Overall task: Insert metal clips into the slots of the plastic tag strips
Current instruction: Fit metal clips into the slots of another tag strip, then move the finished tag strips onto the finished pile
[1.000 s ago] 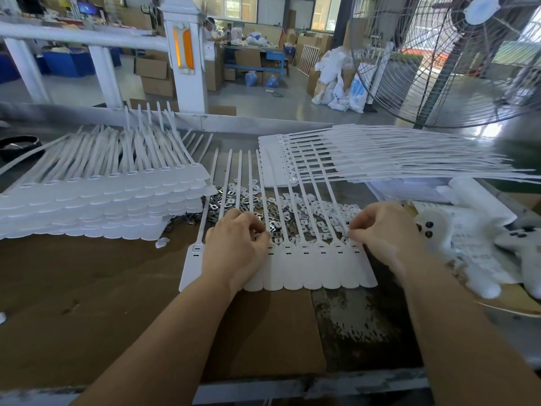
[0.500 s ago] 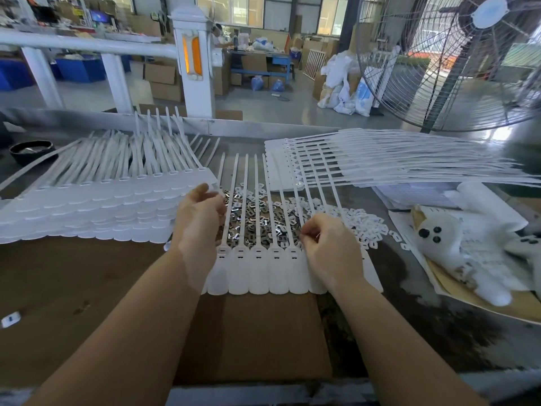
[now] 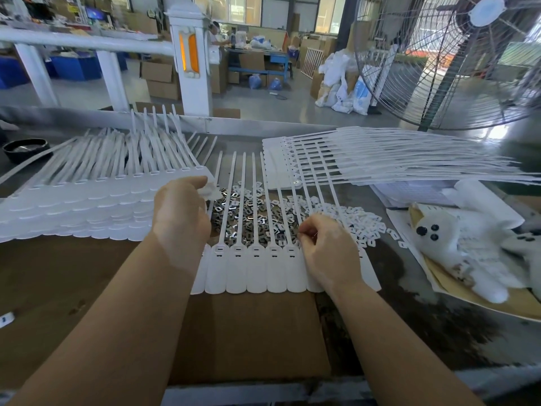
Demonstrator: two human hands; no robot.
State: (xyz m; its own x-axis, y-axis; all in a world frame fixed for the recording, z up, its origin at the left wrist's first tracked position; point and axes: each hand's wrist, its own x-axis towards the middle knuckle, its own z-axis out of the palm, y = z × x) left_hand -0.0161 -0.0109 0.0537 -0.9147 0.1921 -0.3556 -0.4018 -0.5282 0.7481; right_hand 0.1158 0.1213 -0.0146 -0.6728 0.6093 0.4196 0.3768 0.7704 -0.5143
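A white tag strip [image 3: 254, 271], a row of joined tags with long tails, lies flat on the cardboard [image 3: 248, 332] with its slots facing up. Under its tails spreads a heap of shiny metal clips [image 3: 234, 213]. My left hand [image 3: 181, 212] is at the strip's upper left corner, its fingertips pinching a small white plastic piece [image 3: 211, 191]. My right hand [image 3: 326, 247] rests on the right part of the strip with thumb and forefinger pinched together at the slot row. Whether a clip is between them is hidden.
A tall stack of tag strips [image 3: 87, 200] lies at the left, another stack [image 3: 380, 159] at the back right. Small white plastic pieces [image 3: 354, 219] are heaped at the right of the clips. A white plush toy [image 3: 456, 247], a black bowl [image 3: 26, 149] and a big fan [image 3: 453, 60] surround the work area.
Both hands moved left along the strip. My left hand left the tags, went up to the corner of the left stack and now pinches a white piece. My right hand stays pinched mid-strip.
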